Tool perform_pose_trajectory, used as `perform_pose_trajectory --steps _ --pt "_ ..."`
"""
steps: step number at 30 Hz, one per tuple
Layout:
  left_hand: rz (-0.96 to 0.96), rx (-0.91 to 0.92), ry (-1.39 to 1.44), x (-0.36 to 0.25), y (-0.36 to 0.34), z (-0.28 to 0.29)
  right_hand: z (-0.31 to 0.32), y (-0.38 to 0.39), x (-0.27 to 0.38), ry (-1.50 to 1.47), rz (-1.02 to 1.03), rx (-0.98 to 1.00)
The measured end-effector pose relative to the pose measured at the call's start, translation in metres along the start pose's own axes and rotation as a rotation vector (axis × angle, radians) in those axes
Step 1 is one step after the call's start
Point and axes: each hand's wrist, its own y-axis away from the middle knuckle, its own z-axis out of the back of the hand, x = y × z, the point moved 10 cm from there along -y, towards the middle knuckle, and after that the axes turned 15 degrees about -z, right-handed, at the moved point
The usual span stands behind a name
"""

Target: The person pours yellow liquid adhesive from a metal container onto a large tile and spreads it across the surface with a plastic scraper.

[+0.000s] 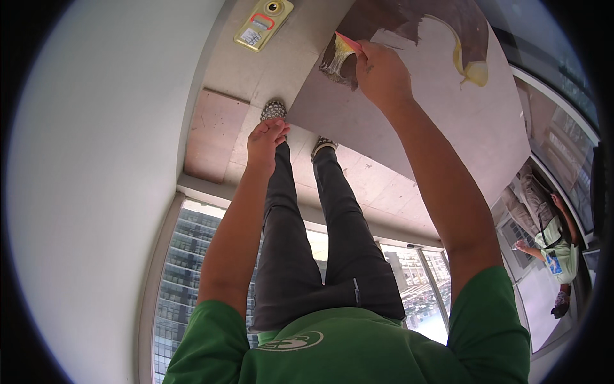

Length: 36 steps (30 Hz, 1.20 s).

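Note:
My right hand [385, 73] grips a pink flat scraper [348, 42] against a large grey-brown board [409, 128]. Yellowish, stringy paste [338, 61] is smeared at the scraper's edge and looks like glue. Dark brown, wet-looking patches cover the far part of the board, and a thick yellow blob of paste [474, 73] sits toward its right side. My left hand [267, 144] hangs over my shoe, its fingers loosely curled together, with nothing visible in them. It is apart from the board.
On the floor at the far left is a yellow rectangular tin [263, 25] with a round opening. A brown panel [216, 134] lies beside my feet. A white wall [96, 192] rises at left, with windows [204, 249] behind me. Another person [550, 237] is at the far right.

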Motion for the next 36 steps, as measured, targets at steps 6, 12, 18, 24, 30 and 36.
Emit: perform_pose_trajectory --steps 6,12,18,24,30,36 --pt "0.045 -0.009 -0.047 0.008 0.009 0.017 -0.013 -0.008 0.006 0.098 0.083 -0.026" --pt "0.059 -0.039 -0.043 0.021 0.022 0.05 -0.01 0.002 0.006 0.086 0.106 -0.024" --pt "0.096 -0.079 -0.076 0.042 0.03 0.078 -0.022 0.019 0.013 0.127 0.165 0.041" --pt "0.104 -0.083 -0.096 0.047 0.037 0.087 0.002 0.032 0.007 -0.009 0.238 -0.125" --pt "0.114 -0.069 -0.105 0.051 0.041 0.084 -0.034 0.093 0.011 0.181 0.261 -0.124" --pt "0.112 -0.058 -0.109 0.049 0.046 0.082 -0.024 0.082 -0.004 0.016 0.101 -0.083"
